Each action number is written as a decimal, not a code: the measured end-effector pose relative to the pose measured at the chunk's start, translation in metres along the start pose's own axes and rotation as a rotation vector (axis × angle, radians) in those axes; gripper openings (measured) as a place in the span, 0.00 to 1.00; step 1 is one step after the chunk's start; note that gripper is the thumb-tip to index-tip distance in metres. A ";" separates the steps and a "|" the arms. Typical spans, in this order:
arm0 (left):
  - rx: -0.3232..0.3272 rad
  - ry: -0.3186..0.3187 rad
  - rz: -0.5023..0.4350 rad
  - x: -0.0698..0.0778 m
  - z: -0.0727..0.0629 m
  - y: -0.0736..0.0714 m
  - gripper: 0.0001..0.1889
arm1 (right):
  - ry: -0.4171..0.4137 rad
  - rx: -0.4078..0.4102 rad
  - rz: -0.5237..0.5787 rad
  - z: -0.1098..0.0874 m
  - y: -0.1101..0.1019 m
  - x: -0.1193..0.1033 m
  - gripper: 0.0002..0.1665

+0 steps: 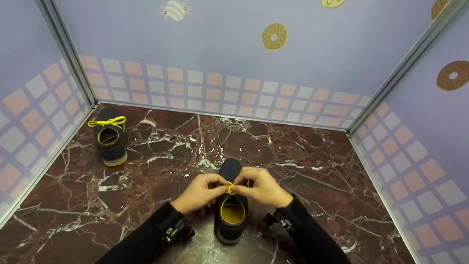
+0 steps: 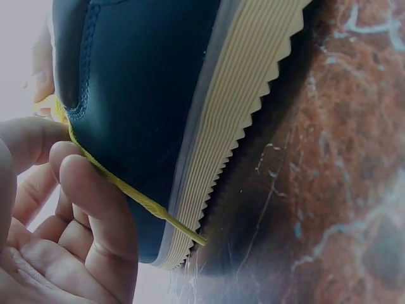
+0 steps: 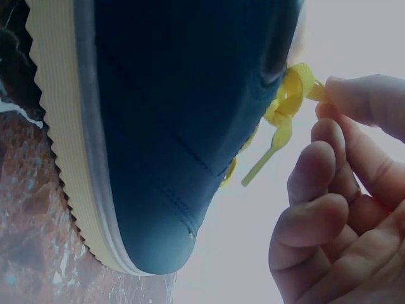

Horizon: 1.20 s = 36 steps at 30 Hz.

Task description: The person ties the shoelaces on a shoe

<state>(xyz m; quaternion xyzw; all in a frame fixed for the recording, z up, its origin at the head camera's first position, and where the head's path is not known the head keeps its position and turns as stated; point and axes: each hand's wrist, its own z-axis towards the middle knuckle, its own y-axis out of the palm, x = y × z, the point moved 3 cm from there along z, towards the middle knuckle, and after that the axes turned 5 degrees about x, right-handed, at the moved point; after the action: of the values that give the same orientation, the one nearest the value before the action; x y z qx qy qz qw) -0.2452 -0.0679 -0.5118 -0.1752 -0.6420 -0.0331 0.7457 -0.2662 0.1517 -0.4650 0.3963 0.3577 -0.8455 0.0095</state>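
Observation:
A dark blue shoe point(image 1: 230, 169) with a ribbed cream sole point(image 2: 228, 95) stands on the floor, its toe pointing away. Over its opening, both hands meet at the yellow shoelace point(image 1: 230, 188). From the left, my left hand point(image 1: 200, 191) pinches the lace between thumb and forefinger. One lace end point(image 2: 136, 195) hangs down the shoe's side past those fingers. My right hand point(image 1: 263, 187) pinches a strand opposite, its other fingers loosely curled. In the right wrist view, a yellow loop point(image 3: 296, 88) and a dangling lace tip point(image 3: 258, 166) show beside the fingertips.
A second dark shoe point(image 1: 115, 154), its yellow lace tied in a bow point(image 1: 110, 121), stands at the back left near the wall. Patterned lilac walls point(image 1: 220, 47) enclose the brown marbled floor point(image 1: 322, 183) at the back and both sides.

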 end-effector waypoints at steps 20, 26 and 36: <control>0.015 0.006 -0.038 0.000 -0.001 -0.001 0.05 | 0.095 -0.060 0.013 -0.003 0.000 0.004 0.07; 0.027 0.005 -0.038 0.002 -0.001 -0.002 0.04 | 0.131 -0.105 -0.002 -0.004 -0.002 0.006 0.07; 0.025 0.052 -0.017 0.001 0.000 -0.004 0.03 | 0.171 -0.193 -0.057 -0.004 -0.007 0.010 0.07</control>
<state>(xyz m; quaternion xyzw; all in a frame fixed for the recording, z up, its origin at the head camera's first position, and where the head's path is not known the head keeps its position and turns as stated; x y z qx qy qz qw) -0.2464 -0.0718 -0.5099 -0.1596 -0.6242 -0.0359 0.7639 -0.2721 0.1618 -0.4692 0.4541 0.4481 -0.7700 -0.0069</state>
